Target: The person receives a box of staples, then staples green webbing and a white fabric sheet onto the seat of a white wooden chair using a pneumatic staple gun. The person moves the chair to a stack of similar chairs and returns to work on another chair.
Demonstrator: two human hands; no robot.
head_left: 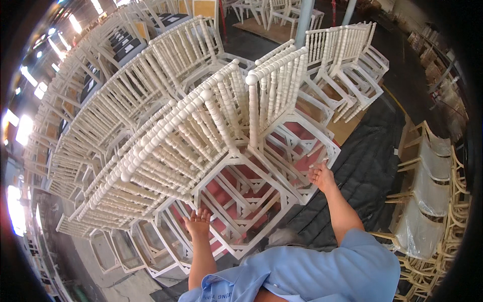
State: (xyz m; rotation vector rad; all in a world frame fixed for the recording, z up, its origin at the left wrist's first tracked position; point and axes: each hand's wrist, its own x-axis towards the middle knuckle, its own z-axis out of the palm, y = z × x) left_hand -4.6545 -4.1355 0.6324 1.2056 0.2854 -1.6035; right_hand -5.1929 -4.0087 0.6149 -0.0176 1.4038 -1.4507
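Observation:
In front of me stands a white chair frame (240, 166) with an open seat and a back of turned spindles. My left hand (197, 221) is raised by its near left corner, fingers spread, holding nothing. Beside it to the right is a second white chair frame (322, 132), its back angled away. My right hand (321, 175) is close to that frame's right edge, fingers loosely bent and apart with nothing visible in them. Whether its fingertips touch the frame I cannot tell. Under both frames shows a reddish surface (216, 187).
Long curved rows of white chair frames (115, 100) fill the left side. More white chairs (342, 70) stand at the far right, near a grey post (304, 22). Black quilted sheeting (359, 161) covers floor on the right. Plastic-wrapped chairs (422, 221) line the right edge.

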